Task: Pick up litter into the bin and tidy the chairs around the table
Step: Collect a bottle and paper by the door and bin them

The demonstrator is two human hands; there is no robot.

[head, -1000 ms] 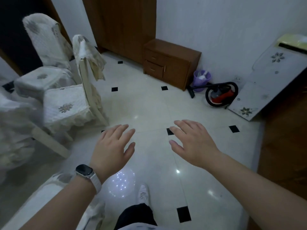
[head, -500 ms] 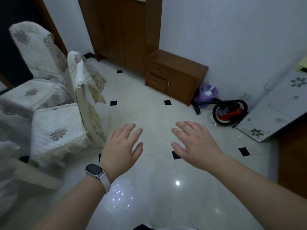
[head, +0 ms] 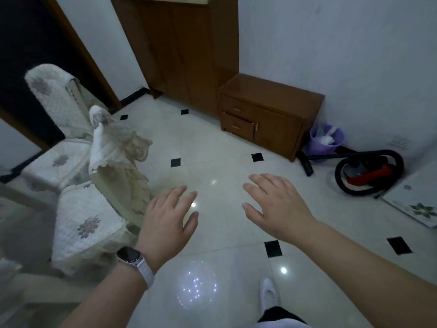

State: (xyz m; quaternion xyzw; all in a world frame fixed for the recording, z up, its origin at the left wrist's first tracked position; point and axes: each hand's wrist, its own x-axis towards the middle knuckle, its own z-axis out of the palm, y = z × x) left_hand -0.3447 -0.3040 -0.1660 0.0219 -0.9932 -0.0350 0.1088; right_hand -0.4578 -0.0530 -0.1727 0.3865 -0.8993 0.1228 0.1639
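Purple bin (head: 318, 150) in the corner has white litter (head: 327, 139) in it. Nearer chair (head: 89, 223) has its back to the open floor (head: 212, 147). Person's left hand (head: 168, 218) and right hand (head: 279, 207) are spread, holding nothing.

Chairs (head: 87, 223): cream quilted covers, grey-mauve flower motifs. Floor (head: 212, 147): white tiles, black diamond insets. Cabinet (head: 272, 114): brown wood. Bin (head: 327, 144): lilac lattice. Vacuum cleaner (head: 371, 172): red body, black hose. My watch (head: 128, 254): dark face, white strap.
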